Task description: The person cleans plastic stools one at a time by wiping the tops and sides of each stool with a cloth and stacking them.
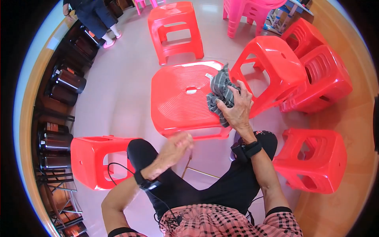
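On the far left, a person stands near some dark, shiny things that I can't name from so far off. Next comes a red side stool, close by my left arm. A thin black cord loops in front of it. If I lift that arm too fast, the cord could catch on the stool and give it a tug.

My left hand is just by the near edge of the middle stool. The hand is blurry, so I can't tell if its fingers are open or curled, or if it touches the red plastic. I see nothing in it. The middle stool stands right in front of me with its ringed seat facing up. It's light, I think, so a hard push from one side could make it slide or tip.

A small white label is on the seat, right beside the gray striped cloth. If the cloth rubs there, it might peel up a corner. My right hand grips the cloth, all bunched up, at the right edge of the seat.

Just past that hand is a tilted stool. If I swing my knuckles out, I could bump it, and it might fall. Farther right are more red stools.
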Demonstrator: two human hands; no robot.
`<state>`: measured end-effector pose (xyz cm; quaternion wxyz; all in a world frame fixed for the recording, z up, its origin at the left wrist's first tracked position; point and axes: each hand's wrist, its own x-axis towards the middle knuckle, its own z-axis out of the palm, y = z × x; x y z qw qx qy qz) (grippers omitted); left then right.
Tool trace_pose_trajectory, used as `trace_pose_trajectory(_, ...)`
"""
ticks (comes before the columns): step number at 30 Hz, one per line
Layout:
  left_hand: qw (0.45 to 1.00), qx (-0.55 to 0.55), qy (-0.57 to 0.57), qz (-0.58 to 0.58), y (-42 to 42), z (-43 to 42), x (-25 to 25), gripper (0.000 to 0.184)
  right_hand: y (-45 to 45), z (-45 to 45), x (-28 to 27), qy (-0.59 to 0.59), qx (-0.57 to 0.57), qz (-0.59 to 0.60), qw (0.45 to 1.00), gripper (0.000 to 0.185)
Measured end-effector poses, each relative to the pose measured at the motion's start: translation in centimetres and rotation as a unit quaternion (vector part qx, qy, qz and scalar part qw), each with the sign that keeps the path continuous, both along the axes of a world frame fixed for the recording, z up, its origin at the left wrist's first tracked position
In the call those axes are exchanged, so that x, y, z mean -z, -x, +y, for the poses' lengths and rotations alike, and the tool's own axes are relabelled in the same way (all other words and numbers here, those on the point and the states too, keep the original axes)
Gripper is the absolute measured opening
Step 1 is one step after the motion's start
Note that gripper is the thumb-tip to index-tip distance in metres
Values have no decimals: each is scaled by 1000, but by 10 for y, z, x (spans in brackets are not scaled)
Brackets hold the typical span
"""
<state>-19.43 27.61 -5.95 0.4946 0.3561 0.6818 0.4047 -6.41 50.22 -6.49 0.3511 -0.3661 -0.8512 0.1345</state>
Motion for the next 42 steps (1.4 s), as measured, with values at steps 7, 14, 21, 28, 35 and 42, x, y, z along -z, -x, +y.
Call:
trace_pose_trajectory(7,876,-247,-128,393,123,44,49,37,7,9,4,-59,-36,-33,997,52)
trace_pose_trajectory(14,894,-341,-171,234,130,53,109,49,37,-23,2,-52,-104,-53,992,38)
trace_pose_trajectory(21,905,-356,-193,128,124,55,94,50,164,-66,-5,-46,-316,-58,946,53)
trace_pose_trajectory(28,877,-361,-171,265,118,54,82,42,176,11,-15,-82,-224,-181,954,50)
trace_pose_trajectory(35,897,-356,-148,215,113,58,76,40,68,75,-13,-101,9,-162,981,41)
trace_pose_trajectory(42,904,-328,-148,229,101,59,66,39,127,96,-5,22,-3,-201,979,38)
